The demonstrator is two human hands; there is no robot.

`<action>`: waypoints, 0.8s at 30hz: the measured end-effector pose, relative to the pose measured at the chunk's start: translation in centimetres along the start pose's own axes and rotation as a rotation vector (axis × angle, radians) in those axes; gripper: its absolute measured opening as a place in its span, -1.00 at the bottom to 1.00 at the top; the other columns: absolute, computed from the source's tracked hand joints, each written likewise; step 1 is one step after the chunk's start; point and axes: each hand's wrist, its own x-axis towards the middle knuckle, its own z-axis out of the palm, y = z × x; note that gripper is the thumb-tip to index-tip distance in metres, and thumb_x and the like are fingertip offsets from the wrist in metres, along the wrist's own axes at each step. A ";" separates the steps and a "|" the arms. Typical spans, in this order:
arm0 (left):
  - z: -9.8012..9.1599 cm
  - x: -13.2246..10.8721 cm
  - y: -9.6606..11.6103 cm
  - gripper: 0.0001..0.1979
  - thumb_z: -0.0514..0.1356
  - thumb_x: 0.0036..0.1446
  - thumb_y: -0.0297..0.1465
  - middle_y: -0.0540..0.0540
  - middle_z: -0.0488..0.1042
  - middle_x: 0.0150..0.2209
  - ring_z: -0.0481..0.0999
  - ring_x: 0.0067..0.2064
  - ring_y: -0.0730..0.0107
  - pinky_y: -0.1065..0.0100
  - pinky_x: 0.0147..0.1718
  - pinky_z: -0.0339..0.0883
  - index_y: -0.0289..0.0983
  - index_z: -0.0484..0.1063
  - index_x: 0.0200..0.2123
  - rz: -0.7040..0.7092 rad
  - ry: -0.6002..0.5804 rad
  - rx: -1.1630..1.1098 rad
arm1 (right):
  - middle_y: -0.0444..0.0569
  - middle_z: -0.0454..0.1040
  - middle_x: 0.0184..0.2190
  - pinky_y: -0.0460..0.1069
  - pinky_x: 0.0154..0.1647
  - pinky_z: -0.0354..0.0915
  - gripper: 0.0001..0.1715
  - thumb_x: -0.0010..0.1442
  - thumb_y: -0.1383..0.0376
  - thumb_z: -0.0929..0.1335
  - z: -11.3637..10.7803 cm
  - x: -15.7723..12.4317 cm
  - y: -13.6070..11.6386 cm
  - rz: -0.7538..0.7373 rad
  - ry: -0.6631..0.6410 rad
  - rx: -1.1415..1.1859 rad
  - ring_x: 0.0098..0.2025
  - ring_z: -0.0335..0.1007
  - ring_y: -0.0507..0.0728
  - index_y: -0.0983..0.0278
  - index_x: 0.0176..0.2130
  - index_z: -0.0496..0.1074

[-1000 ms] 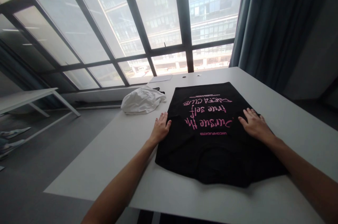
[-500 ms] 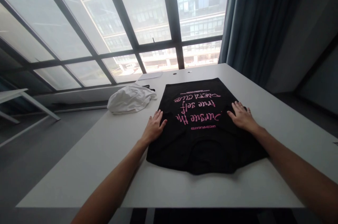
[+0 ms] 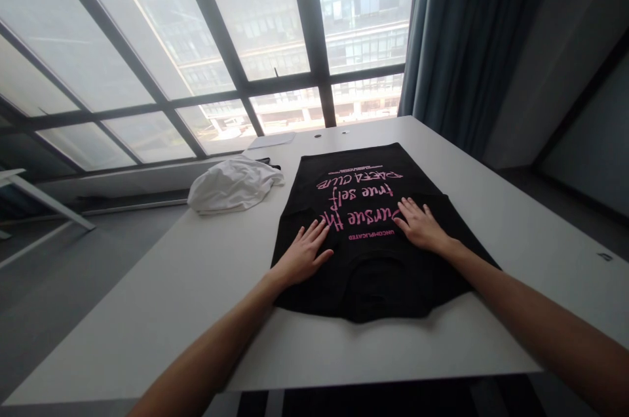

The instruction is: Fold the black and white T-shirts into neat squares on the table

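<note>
A black T-shirt (image 3: 378,273) with pink lettering lies spread flat on the white table (image 3: 162,312), its neckline toward me and its lettering upside down. My left hand (image 3: 304,253) rests palm down on the shirt's left part, fingers spread, with fingertips at the edge of the print. On the right part lies my right hand (image 3: 419,225), also flat with fingers apart, touching the end of the large lettering. Neither hand grips the fabric.
Crumpled white cloth (image 3: 233,185) sits at the table's left edge, with a dark item partly behind it. A flat pale sheet (image 3: 272,140) is near the far edge. Windows and a blue-grey curtain (image 3: 442,50) stand beyond. Another white table (image 3: 49,197) is at far left.
Both hands have moved inward over the shirt, from its side edges to the print. The view has shifted slightly to the right.
</note>
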 end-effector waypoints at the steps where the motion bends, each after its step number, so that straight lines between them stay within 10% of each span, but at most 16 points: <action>1: -0.1 -0.1 0.5 -0.33 -0.01 0.40 -0.06 -0.16 -0.06 0.46 -0.16 0.48 0.09 -0.09 0.39 -0.19 -0.17 -0.03 0.46 0.006 -0.018 -0.002 | 0.19 0.04 0.43 0.39 0.41 -0.15 -0.28 0.43 0.04 0.10 0.0 -0.1 -0.2 -0.010 -0.001 0.000 0.48 -0.15 0.31 0.34 0.40 0.13; 6: -1.5 -1.0 4.1 -0.35 -0.03 0.44 -0.13 -0.13 -0.07 0.47 -0.18 0.48 0.16 -0.01 0.42 -0.22 -0.15 -0.14 0.48 0.118 0.046 -0.047 | 0.20 -0.01 0.45 0.36 0.43 -0.17 -0.28 0.44 0.08 0.08 -0.6 -0.1 -0.6 -0.021 0.093 0.030 0.49 -0.21 0.29 0.41 0.41 0.09; 10: -1.4 -1.8 6.9 -0.25 0.05 0.39 -0.07 -0.13 -0.11 0.48 -0.20 0.48 0.10 -0.06 0.41 -0.26 -0.14 -0.20 0.48 0.316 -0.126 -0.098 | 0.20 -0.01 0.44 0.38 0.42 -0.16 -0.27 0.44 0.06 0.10 -0.6 -0.1 -0.7 -0.011 0.050 0.042 0.49 -0.20 0.31 0.42 0.40 0.10; 18: -2.1 -2.0 7.7 -0.36 0.05 0.39 -0.14 -0.19 0.14 0.40 0.06 0.43 0.08 0.01 0.36 -0.01 -0.13 -0.01 0.44 0.303 -0.109 -0.207 | 0.21 -0.01 0.44 0.39 0.41 -0.15 -0.29 0.44 0.06 0.10 -0.8 -0.1 -0.7 -0.002 0.051 0.068 0.48 -0.19 0.33 0.39 0.39 0.13; 21: -3.3 -2.1 7.7 -0.63 0.13 0.35 -0.20 -0.17 0.47 0.04 0.46 0.06 0.19 0.20 0.05 0.36 -0.19 0.37 0.14 0.215 -0.098 -0.294 | 0.21 0.00 0.44 0.39 0.42 -0.16 -0.28 0.44 0.06 0.10 -1.0 -0.1 -0.7 0.000 0.050 0.073 0.48 -0.19 0.32 0.40 0.40 0.12; 24: -3.6 -2.3 7.7 -0.81 0.18 0.32 -0.25 0.02 0.43 -0.37 0.40 -0.37 0.43 0.41 -0.35 0.29 -0.23 0.41 -0.29 0.249 -0.291 -0.380 | 0.20 0.00 0.44 0.37 0.42 -0.17 -0.29 0.44 0.06 0.10 -1.0 -0.1 -0.9 0.003 0.042 0.075 0.49 -0.20 0.31 0.39 0.40 0.12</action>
